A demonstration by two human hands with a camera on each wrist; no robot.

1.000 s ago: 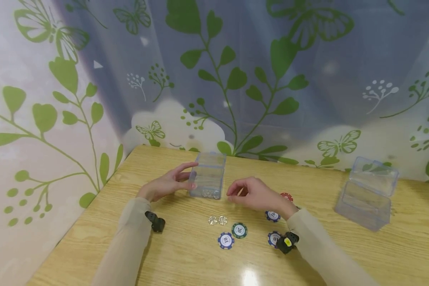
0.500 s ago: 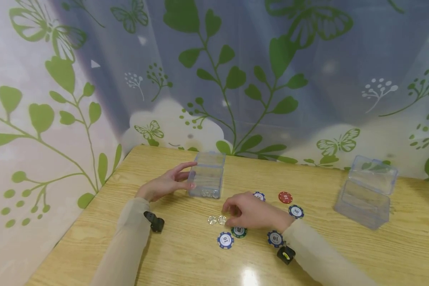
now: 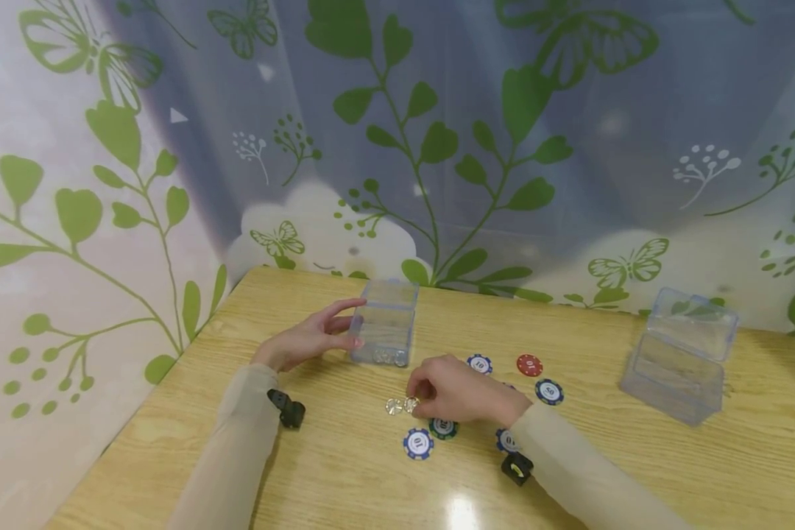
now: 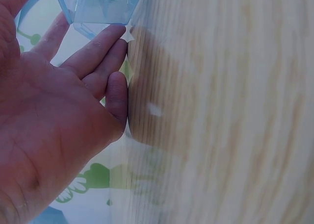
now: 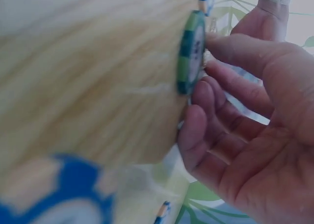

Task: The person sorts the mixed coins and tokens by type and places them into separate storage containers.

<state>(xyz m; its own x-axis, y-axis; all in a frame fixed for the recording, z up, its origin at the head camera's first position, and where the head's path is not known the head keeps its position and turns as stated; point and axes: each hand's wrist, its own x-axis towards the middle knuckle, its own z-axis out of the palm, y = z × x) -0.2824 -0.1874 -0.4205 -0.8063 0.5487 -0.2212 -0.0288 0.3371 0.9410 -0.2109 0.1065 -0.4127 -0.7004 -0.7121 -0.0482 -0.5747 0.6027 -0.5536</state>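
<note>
My left hand (image 3: 311, 340) rests with extended fingers against the left side of a clear plastic box (image 3: 383, 327), its thumb near the front corner. The box's lid is raised, and several shiny clear discs (image 3: 389, 358) lie inside at the front. In front of it, my right hand (image 3: 460, 390) pinches a clear disc (image 3: 411, 404) between thumb and forefinger at the table top. A second clear disc (image 3: 394, 406) lies just left of it. A green poker chip (image 5: 192, 55) lies under the right hand, partly hidden in the head view.
A blue chip (image 3: 418, 444) lies nearer me. Right of the hand lie another blue chip (image 3: 480, 364), a red chip (image 3: 529, 365) and a dark blue 50 chip (image 3: 549, 391). A second lidded clear box (image 3: 676, 375) stands open at right. A patterned curtain (image 3: 477, 147) hangs behind the table.
My right hand has come from beside the box down toward me to the clear discs, and its fingertips have closed on the right one. My left hand has stayed at the box.
</note>
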